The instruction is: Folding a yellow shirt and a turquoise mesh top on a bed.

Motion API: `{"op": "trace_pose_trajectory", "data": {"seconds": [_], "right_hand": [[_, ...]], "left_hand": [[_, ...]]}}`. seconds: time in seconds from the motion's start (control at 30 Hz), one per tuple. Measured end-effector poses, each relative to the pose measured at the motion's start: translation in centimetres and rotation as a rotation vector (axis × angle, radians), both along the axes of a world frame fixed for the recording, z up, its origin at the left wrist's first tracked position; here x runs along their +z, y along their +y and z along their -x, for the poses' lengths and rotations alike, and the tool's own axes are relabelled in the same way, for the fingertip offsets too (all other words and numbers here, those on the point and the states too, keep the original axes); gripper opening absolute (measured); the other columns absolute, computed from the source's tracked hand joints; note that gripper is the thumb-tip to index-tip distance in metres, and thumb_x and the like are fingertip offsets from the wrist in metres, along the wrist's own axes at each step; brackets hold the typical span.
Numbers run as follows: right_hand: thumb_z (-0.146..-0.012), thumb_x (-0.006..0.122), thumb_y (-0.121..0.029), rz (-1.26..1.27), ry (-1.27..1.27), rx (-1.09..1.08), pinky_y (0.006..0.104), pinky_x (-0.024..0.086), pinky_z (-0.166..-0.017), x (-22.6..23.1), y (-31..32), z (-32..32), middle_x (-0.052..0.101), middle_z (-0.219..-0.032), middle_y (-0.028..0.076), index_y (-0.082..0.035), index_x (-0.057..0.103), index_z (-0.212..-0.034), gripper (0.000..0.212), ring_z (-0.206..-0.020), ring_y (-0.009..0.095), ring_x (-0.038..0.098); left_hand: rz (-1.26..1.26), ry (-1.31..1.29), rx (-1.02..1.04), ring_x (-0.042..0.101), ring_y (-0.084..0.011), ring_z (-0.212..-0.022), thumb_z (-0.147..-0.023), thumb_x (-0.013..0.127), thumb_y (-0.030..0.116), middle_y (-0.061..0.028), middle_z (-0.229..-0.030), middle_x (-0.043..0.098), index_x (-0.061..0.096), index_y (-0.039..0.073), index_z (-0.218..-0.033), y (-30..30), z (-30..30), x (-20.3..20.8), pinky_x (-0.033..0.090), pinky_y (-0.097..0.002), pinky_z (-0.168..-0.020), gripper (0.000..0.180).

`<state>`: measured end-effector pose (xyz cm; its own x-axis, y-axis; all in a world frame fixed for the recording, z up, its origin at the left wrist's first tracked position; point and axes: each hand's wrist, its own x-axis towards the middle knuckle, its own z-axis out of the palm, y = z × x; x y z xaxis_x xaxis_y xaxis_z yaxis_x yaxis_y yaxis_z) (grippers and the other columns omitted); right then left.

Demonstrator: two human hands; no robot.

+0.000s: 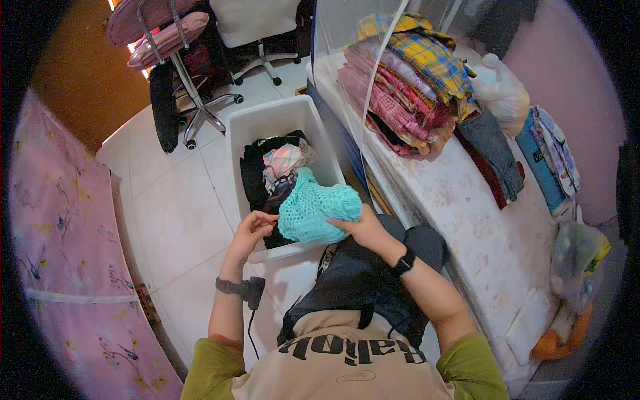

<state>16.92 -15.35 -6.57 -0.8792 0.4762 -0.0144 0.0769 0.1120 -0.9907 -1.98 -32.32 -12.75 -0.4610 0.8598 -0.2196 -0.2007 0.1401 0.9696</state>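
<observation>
A turquoise open-knit garment [310, 207] is bunched over the near end of a white plastic tub [237, 143]. My right hand [363, 227] grips its right side, thumb over the knit. Beside its left edge, my left hand [252, 232] has its fingers half bent and apart from the thumb, with nothing visibly in it. Under and behind the knit, dark clothes [253, 170] and a pink-and-white patterned cloth [283, 162] lie in the tub. The knit hides part of the tub's contents.
At right, a bed [453, 200] bears a tall stack of folded fabrics [407, 87], folded garments [497, 157] and plastic bags [500, 93]. Mosquito netting [370, 87] hangs along its edge. Wheeled chairs [257, 27] stand beyond the tub; a pink floral cover [73, 253] is at left.
</observation>
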Motion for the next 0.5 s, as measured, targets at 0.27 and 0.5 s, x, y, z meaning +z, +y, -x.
{"op": "trace_pose_trajectory", "data": {"seconds": [0.27,0.5], "right_hand": [[-0.077,0.056,-0.015,0.124,0.574,-0.282,0.0297,0.041,-0.079,15.1,3.0,-4.4,0.052,-0.097,0.007,-0.001,0.046,-0.102,0.031,-0.09,0.016,0.05],[-0.084,0.043,-0.022,0.032,0.712,0.077,0.032,0.043,-0.077,23.3,2.6,-7.7,0.054,-0.098,0.009,-0.002,0.048,-0.101,0.027,-0.092,0.019,0.052]], "left_hand": [[0.041,0.267,-0.103,0.024,-0.0239,-0.117,-0.063,0.065,0.007,-0.0082,-0.127,0.026,0.023,0.018,-0.124,2.6,-1.4,1.4,0.032,-0.0374,-0.088,0.075],[-0.159,0.27,-0.349,0.024,-0.0192,-0.118,-0.063,0.067,0.013,-0.0055,-0.127,0.026,0.023,0.013,-0.125,5.4,-2.6,4.2,0.029,-0.0358,-0.09,0.076]]}}
